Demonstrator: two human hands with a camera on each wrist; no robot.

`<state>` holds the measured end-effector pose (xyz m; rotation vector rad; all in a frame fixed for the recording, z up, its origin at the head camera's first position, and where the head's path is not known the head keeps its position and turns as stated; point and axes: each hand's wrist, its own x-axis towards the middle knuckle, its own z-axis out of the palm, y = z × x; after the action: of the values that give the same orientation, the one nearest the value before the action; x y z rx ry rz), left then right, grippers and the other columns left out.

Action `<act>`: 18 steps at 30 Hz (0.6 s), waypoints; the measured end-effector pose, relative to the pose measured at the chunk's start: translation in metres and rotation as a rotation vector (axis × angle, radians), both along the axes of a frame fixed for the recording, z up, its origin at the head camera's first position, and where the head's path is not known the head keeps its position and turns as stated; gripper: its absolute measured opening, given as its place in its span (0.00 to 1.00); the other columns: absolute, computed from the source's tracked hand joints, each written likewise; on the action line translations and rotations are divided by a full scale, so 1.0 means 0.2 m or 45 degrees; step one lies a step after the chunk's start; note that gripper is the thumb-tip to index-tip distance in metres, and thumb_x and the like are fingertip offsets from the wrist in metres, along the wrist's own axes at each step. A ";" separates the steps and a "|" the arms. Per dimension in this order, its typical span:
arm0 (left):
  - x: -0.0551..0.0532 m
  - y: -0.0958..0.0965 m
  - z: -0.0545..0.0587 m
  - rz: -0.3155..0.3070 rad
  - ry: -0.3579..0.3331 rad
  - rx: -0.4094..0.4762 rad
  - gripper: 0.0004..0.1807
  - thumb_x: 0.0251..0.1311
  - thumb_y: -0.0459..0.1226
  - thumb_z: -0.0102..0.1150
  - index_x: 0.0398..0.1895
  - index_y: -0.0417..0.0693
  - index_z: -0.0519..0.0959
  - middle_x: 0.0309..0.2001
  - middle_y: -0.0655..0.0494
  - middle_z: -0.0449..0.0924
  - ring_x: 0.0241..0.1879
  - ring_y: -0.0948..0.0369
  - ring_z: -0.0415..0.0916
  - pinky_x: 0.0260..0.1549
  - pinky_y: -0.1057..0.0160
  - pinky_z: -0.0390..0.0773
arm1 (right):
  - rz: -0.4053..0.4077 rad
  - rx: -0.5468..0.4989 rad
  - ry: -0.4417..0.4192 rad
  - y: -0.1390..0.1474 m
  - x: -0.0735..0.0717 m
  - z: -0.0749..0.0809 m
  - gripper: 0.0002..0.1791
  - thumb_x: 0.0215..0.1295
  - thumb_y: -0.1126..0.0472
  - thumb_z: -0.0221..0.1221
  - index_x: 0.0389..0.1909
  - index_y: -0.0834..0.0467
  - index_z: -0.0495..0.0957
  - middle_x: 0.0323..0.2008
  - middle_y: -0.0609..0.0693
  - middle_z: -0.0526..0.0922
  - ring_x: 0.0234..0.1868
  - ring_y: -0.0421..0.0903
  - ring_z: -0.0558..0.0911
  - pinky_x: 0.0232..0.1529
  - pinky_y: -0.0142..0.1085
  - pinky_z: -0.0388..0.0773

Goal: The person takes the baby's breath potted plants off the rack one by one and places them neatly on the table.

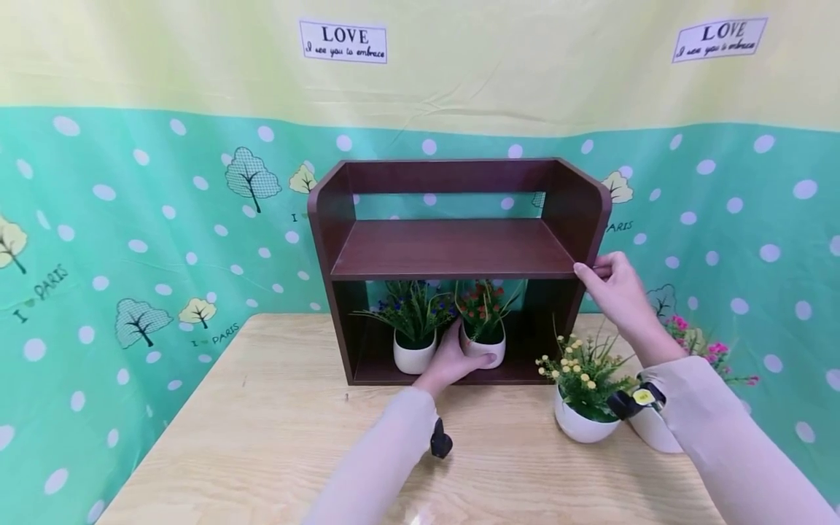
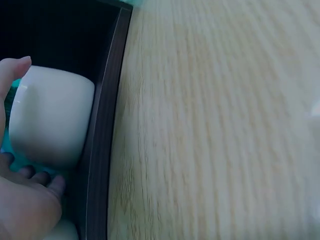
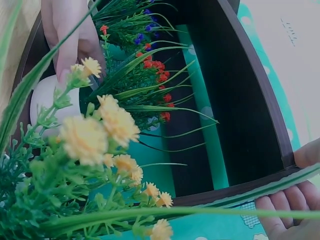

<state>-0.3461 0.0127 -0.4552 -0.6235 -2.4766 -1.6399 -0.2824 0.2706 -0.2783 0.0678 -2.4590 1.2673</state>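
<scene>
Taking the middle of the shelf (image 1: 453, 248) as the clock's centre, way out at 9 there's a green cloth (image 1: 164, 255) with pale dots and little trees, and the wood-grain table (image 1: 262, 408) shows at 8. One LOVE sign (image 1: 344, 42) is up at 11. The shelf's dark brown, and in its lower level you've got the blue plant (image 1: 415, 321) at 7, then the left hand (image 1: 453, 361) at 6, thumb and fingers wrapped round the white pot of the red plant (image 1: 484, 313) at 5. So yeah, the red one's inside, just beside the blue one; can't tell if its base sits flat. Yellow plant (image 1: 586, 394) is on the table at 4, outside the shelf. The right hand (image 1: 623, 297) at 3 grips the shelf's side, thumb inside, fingers outside. Pink plant (image 1: 656, 432) is further out at 4, partly behind the right sleeve (image 1: 728, 437). Second LOVE sign (image 1: 720, 40) is at 2.
</scene>
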 end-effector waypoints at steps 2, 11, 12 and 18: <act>-0.03 0.01 -0.01 0.017 -0.004 -0.010 0.53 0.38 0.53 0.71 0.68 0.57 0.51 0.59 0.59 0.62 0.57 0.64 0.62 0.55 0.64 0.64 | -0.004 0.003 0.011 0.00 0.00 0.00 0.34 0.62 0.39 0.49 0.51 0.67 0.58 0.42 0.58 0.67 0.36 0.50 0.70 0.28 0.34 0.71; -0.08 0.04 0.00 -0.058 -0.031 0.052 0.55 0.36 0.41 0.75 0.67 0.50 0.50 0.61 0.53 0.60 0.58 0.61 0.61 0.56 0.64 0.62 | 0.011 -0.005 0.014 0.01 0.00 -0.01 0.35 0.62 0.40 0.49 0.52 0.67 0.58 0.43 0.58 0.66 0.36 0.51 0.70 0.28 0.33 0.71; -0.09 0.04 0.00 -0.062 -0.033 0.050 0.55 0.36 0.41 0.75 0.67 0.50 0.49 0.62 0.53 0.59 0.59 0.61 0.60 0.56 0.64 0.62 | 0.012 -0.006 0.015 0.01 0.00 -0.01 0.34 0.62 0.40 0.49 0.52 0.67 0.58 0.43 0.58 0.66 0.36 0.51 0.70 0.28 0.32 0.71; -0.09 0.04 0.02 -0.105 0.031 0.073 0.56 0.35 0.36 0.75 0.67 0.50 0.47 0.63 0.52 0.57 0.61 0.59 0.58 0.58 0.62 0.60 | 0.005 -0.014 0.026 0.00 0.00 -0.01 0.34 0.62 0.40 0.50 0.52 0.66 0.58 0.43 0.57 0.67 0.37 0.50 0.70 0.29 0.32 0.71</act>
<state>-0.3633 0.0203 -0.4516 -0.7426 -2.4082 -1.7142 -0.2827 0.2709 -0.2800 0.0824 -2.4357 1.2761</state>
